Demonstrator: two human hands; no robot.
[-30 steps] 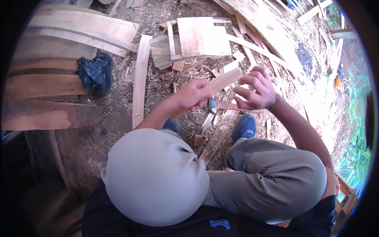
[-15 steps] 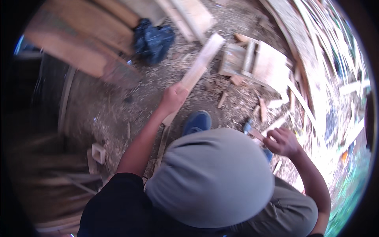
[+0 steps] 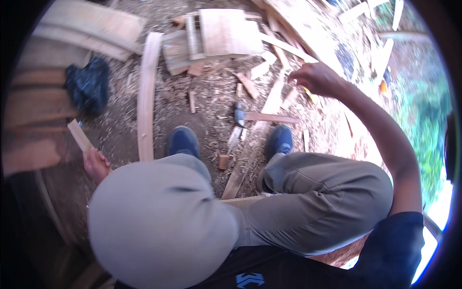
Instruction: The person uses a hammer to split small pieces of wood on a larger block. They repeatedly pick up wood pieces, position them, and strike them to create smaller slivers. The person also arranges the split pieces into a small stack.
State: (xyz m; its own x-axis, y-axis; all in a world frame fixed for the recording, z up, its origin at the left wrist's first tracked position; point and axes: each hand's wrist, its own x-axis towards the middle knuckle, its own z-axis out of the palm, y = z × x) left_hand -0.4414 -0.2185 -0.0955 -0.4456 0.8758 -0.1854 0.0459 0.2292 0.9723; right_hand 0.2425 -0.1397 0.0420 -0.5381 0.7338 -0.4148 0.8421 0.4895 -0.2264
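Observation:
At the left, my left hand (image 3: 96,164) is closed around a short pale wooden strip (image 3: 80,136), which points up and away past my fingers. My knee hides part of that wrist. A long pale plank (image 3: 148,91) lies on the ground to the right of this hand. My right hand (image 3: 318,79) hovers over wood scraps on the far right, fingers loosely bent and apart, with nothing visible in them. Nearer to me, a hammer (image 3: 272,117) with a dark head and wooden handle rests on the ground among offcuts, apart from both hands.
Beyond the plank sits a wooden box-like piece (image 3: 221,33). A black plastic bag (image 3: 89,85) lies beside stacked boards (image 3: 38,103) at left. Shavings and several offcuts cover the ground around my shoes (image 3: 183,140). A long beam (image 3: 293,24) runs along the far right.
The view has swung right. My left hand has carried the short strip leftward off the long plank, which stays on the ground. My right hand has moved away from the hammer, its fingers less curled.

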